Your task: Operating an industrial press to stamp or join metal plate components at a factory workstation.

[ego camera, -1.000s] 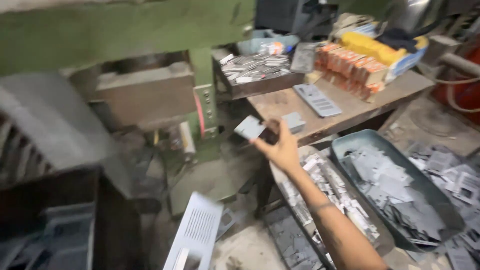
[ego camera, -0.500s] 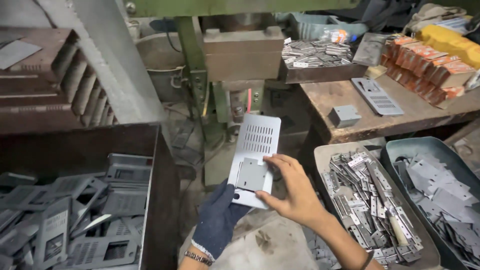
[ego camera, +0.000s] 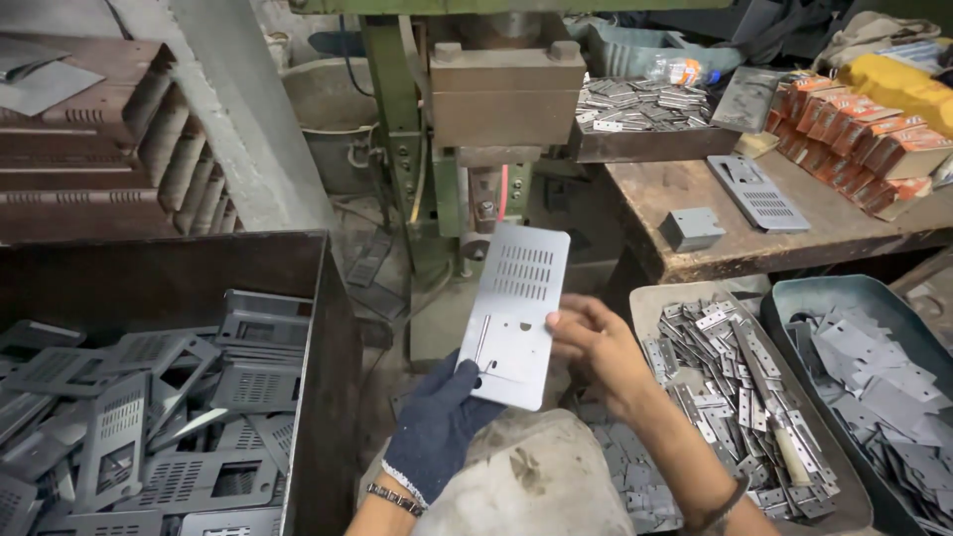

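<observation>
A green press machine (ego camera: pixel 467 109) stands at the back, straight behind the work. On the left is a big dark bin (ego camera: pixel 318 328) full of grey slotted panels (ego camera: pixel 149 437). On the right a wooden tabletop (ego camera: pixel 824 233) carries orange boxes (ego camera: pixel 864 144) and one perforated sheet (ego camera: pixel 759 194). Under its edge are two trays, one with hinges (ego camera: pixel 740 397) and one with flat metal cut-outs (ego camera: pixel 874 387). In the centre, a slotted metal plate (ego camera: pixel 516 313) is held upright between both hands: the gloved left hand (ego camera: pixel 437 427) grips its lower corner, and the bare right hand (ego camera: pixel 596 347) pinches its right edge.
</observation>
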